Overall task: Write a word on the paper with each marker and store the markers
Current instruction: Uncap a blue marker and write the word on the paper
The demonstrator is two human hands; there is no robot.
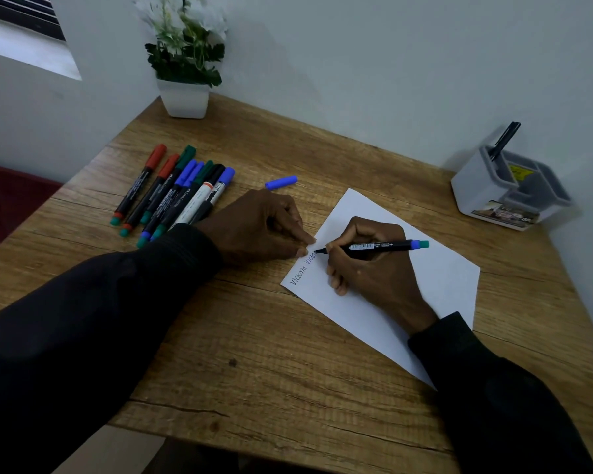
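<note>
A white sheet of paper [439,278] lies tilted on the wooden table, with the word "Vittoria" and part of a second word along its left edge. My right hand [374,268] grips a black marker [380,247] with a blue and teal end, its tip touching the paper by the writing. My left hand [264,227] rests on the table, its fingertips pressing the paper's left edge. A loose blue cap [281,182] lies beyond my left hand. Several capped markers [172,193] with red, green, blue and black caps lie in a row at the left.
A grey and white organiser box [507,193] stands at the table's right back corner with one black marker [504,140] upright in it. A white pot with a flowering plant [185,97] stands at the back left corner against the wall.
</note>
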